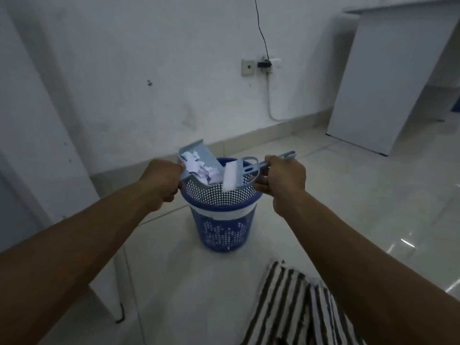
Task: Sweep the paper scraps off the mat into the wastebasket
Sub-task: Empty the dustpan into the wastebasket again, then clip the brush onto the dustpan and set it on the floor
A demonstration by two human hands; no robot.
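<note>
A blue mesh wastebasket (219, 230) stands on the tiled floor in front of me. My left hand (164, 181) is closed on the handle of a grey-blue dustpan (204, 155), held tilted over the basket's rim. White paper scraps (199, 168) lie piled in the pan. My right hand (281, 178) grips the handle of a small grey-blue brush (234, 176) with white bristles, whose head hangs over the basket's opening just right of the scraps. A black-and-white striped mat (293, 305) lies at the lower right, partly hidden by my right forearm.
A white wall with a socket and a hanging cable (263, 63) is behind the basket. A white cabinet or desk panel (378, 78) stands at the right. A white table leg (109, 282) stands at the lower left. Glossy tiles spread to the right.
</note>
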